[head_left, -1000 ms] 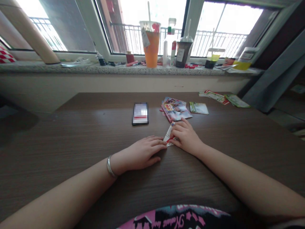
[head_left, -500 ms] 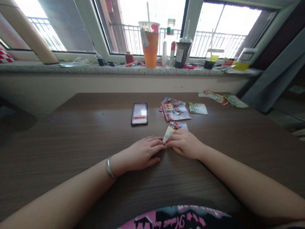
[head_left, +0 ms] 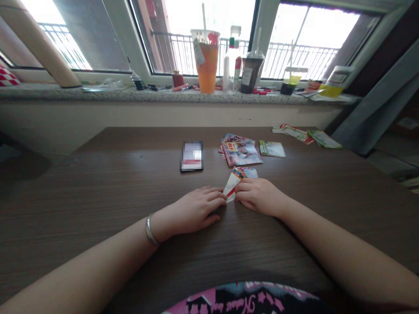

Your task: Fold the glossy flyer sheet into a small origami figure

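A printed paper leaflet [head_left: 231, 186] lies on the table in front of me, one side folded over so that a white strip with a red band shows. My left hand [head_left: 196, 210] rests flat with its fingers stretched out and the thumb apart, fingertips touching the leaflet's left edge. On the other side, my right hand [head_left: 262, 196] has its fingers curled together on the leaflet and covers much of it. Just beyond lies a stack of similar colourful leaflets [head_left: 245, 151].
A phone [head_left: 191, 156] with a blurred screen lies left of the stack. Green-and-white cards [head_left: 272, 148] sit to its right, and more papers [head_left: 296, 132] at the table's far right. The windowsill [head_left: 163, 97] carries an orange drink [head_left: 207, 65], a dark cup [head_left: 251, 73] and bottles.
My right hand has slid slightly right, away from my left fingertips, uncovering more of the folded white strip and its red band. My left hand has hardly moved.
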{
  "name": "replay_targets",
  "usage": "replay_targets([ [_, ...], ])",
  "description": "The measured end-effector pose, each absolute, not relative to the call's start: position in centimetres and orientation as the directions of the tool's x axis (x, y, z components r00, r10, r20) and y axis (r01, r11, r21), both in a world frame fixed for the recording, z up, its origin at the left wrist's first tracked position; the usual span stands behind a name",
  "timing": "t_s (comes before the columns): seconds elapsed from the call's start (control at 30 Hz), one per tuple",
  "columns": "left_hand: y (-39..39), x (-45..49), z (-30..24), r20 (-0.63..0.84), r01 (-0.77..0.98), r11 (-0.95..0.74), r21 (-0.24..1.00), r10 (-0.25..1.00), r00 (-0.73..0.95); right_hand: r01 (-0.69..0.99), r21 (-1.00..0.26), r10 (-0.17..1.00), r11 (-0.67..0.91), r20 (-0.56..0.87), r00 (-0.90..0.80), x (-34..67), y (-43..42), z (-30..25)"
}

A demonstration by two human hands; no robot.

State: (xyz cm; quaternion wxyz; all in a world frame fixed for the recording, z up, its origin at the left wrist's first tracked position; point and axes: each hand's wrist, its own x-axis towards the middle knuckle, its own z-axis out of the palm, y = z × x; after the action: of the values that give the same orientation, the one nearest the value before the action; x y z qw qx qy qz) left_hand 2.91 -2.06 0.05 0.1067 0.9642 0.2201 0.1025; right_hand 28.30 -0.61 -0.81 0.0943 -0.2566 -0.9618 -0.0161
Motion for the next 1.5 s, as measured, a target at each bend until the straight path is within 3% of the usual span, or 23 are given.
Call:
replay_targets([
  [0.77,-1.7,2.2,-0.7,0.109,0.420,-0.874,0.245,0.455,0.884,0.737,-0.062,0.739,0.674,0.087,-0.668,31.4,-0.3,-0.2],
  [0.9,-1.8,2.3,-0.6,0.085,0.433,-0.869,0.240,0.463,0.882,0.745,-0.115,0.754,0.657,0.087,-0.651,31.8,-0.1,-0.2],
  [1.23,-1.7,2.1,-0.7,0.079,0.432,-0.869,0.240,0.461,0.884,0.794,-0.022,0.795,0.607,0.006,-0.607,32.6,0.1,0.3],
  [1.5,-1.7,2.0,-1.0,0.094,0.435,-0.874,0.217,0.463,0.882,0.779,-0.031,0.777,0.626,-0.062,-0.627,32.8,0.5,0.2],
])
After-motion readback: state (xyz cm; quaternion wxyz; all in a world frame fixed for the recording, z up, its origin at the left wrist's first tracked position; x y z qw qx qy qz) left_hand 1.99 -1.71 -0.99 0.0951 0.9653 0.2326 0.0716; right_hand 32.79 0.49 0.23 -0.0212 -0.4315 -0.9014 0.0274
